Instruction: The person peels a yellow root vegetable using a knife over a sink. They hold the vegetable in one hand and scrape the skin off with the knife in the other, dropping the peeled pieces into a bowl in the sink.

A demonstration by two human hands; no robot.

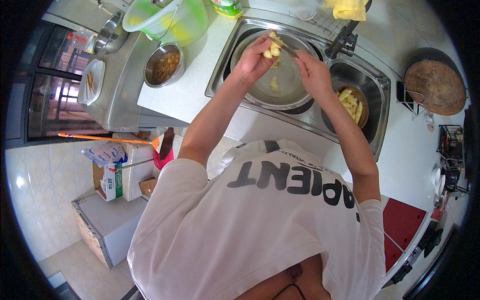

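My left hand (256, 56) holds a pale yellow, knobbly root (274, 45), possibly ginger, above a wide metal basin (258, 98). In my right hand (314, 75) is a small knife (288, 49), its blade against or close to the root. Water and a few pale pieces (275, 84) lie in the basin, which rests over the left bowl of a steel double sink. Inside the right bowl, a round brown container (364, 116) holds several pale, elongated pieces (348, 104).
Left of the sink stand a metal pot (180, 71) with brown contents and a green translucent bucket (195, 22). A black faucet (341, 41) rises behind the sink. On the right, a round wooden board (435, 86) stands in a rack.
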